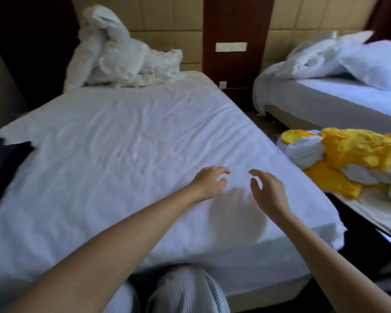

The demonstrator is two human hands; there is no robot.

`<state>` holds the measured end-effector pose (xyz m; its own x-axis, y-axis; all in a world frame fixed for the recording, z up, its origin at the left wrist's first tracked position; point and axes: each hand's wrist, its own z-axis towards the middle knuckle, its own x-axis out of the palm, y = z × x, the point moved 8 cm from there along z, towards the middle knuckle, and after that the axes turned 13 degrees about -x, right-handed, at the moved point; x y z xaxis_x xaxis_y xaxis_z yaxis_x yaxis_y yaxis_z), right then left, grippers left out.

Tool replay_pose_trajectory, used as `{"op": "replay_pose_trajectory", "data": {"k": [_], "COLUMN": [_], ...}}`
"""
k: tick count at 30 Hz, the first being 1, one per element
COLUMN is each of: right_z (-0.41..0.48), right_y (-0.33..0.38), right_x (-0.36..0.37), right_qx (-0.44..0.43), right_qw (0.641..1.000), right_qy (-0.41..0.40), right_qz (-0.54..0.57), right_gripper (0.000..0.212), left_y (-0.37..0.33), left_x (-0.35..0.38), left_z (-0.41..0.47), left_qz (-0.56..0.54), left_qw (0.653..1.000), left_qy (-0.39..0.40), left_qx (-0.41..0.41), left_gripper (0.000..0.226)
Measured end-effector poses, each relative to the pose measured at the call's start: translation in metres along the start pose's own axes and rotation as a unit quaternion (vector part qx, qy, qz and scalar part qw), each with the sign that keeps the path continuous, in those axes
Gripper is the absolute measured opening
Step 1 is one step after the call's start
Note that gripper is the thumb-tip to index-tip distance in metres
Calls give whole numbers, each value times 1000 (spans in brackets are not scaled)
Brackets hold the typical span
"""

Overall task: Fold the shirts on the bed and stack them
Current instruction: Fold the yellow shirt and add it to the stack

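Head view: left hand [209, 182] and right hand [266, 188] hovered empty, fingers loosely curled, over the bed sheet [122, 136]. Dark garment [5, 159] lay at the bed's left edge. Yellow-and-white shirt heap [352, 154] lay crumpled beside the bed. Folding judged barely begun.

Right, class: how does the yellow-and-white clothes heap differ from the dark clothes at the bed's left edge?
Colour: the yellow-and-white heap is bright; the dark clothes are navy or black. Place: the heap lies on a surface right of the bed; the dark clothes lie on it. Pose: the heap is crumpled, the dark clothes flatter. Neither is held.
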<state>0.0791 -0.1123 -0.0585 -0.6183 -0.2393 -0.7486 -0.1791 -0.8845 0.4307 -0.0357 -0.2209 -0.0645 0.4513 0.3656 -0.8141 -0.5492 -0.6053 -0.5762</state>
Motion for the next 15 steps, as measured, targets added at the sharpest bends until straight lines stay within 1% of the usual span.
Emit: {"op": "replay_pose_trajectory", "data": {"k": [4,8,11,12,13,15], "right_z": [10,28,30,26,22,9], "right_y": [-60,-105,-130,-134,-136,-142], "right_x": [-13,-21,-21,-19,-20,-30], "right_qx": [58,79,126,137,145,172], "right_qw": [995,988,978,973,965,935], "right_qy": [-42,-61,-93,-117,-162,-285], "right_qz": [-70,-122,-139,-143,-144,-121], "right_gripper": [33,37,43,48,52,51], "left_y": [-50,-81,-104,-113,-121,-142], "left_x": [26,46,63,71,79,94], "left_z": [39,80,111,120,130,148], "left_qz": [32,42,39,34,26,10], "left_qw": [998,997,996,995,995,995], "left_qy": [-16,-5,1,3,5,15], "left_qx": [45,65,84,91,96,103], "left_gripper": [38,37,37,37,37,36]}}
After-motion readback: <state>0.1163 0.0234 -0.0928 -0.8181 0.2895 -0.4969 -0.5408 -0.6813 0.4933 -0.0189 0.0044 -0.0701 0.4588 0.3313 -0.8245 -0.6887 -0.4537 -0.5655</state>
